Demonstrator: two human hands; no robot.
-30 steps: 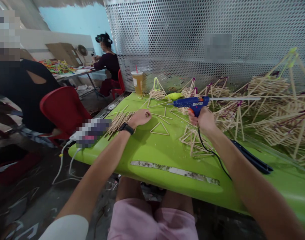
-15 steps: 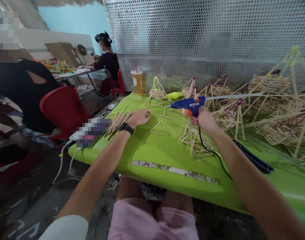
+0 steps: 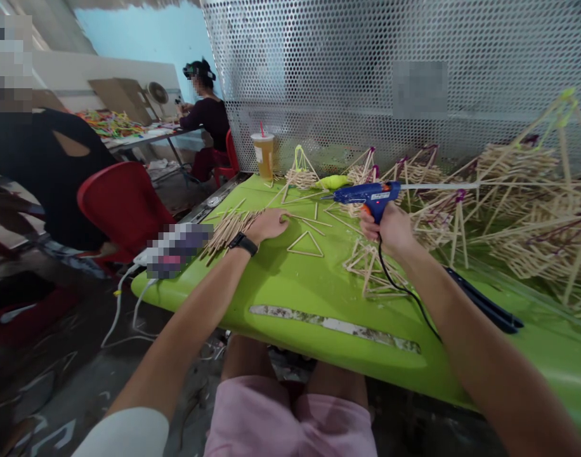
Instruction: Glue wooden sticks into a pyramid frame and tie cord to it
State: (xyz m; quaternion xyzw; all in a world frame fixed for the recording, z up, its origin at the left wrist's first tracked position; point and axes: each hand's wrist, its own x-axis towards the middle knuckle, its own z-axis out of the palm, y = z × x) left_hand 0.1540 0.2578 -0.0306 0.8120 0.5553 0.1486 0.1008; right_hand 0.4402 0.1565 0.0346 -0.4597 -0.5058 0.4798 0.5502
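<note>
My right hand (image 3: 395,230) is wrapped round the grip of a blue hot glue gun (image 3: 364,193). Its nozzle points left above the table, and a long clear glue stick (image 3: 443,186) juts from its back. My left hand (image 3: 270,223), with a dark watch on the wrist, rests at the right end of a pile of thin wooden sticks (image 3: 226,235). Its fingers are curled, and whatever they pinch is hidden. A flat triangle of sticks (image 3: 306,244) lies between my hands. Below the glue gun stands a small stick frame (image 3: 373,270), with the gun's black cord beside it.
Several stick structures (image 3: 523,165) crowd the right and back of the green table (image 3: 290,289). A drink cup (image 3: 263,155) stands at the back, a power strip (image 3: 169,244) at the left edge, dark-handled pliers (image 3: 485,301) at right. Two people sit beyond the table.
The glue gun has shifted slightly right, its nozzle moving away from my left hand. My left hand stays by the pile, its fingers turned slightly downward.
</note>
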